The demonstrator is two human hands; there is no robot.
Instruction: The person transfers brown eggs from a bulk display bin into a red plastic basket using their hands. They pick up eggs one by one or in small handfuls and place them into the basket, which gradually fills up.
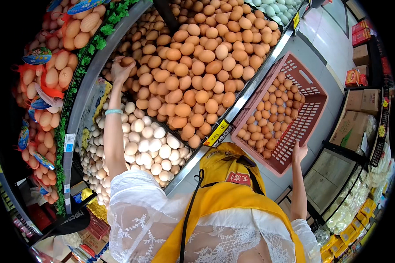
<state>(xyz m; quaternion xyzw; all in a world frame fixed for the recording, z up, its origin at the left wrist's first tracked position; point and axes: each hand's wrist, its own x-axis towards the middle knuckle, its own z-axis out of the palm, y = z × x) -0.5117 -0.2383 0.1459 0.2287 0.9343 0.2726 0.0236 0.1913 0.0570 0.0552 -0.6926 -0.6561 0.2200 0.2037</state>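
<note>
While our left hand point(120, 69) reaches far up over the display, its fingers point(116, 62) curl around a brown egg point(128, 61) at the far left edge of the big heap of brown eggs point(197, 65), close to the grey rim of the bin point(102, 55). We wear a pale green bracelet point(114, 111) on that wrist. Nearer to us, below the arm, lies a pile of white eggs point(149, 140). Our right hand point(299, 153) grips the near rim of a pink plastic crate point(314, 94), fingers pressed together against the edge, holding it tilted beside the display's metal edge; brown eggs lie inside it. To the far left hang netted bags of eggs point(52, 79). Our yellow apron point(230, 188) fills the near middle.
</note>
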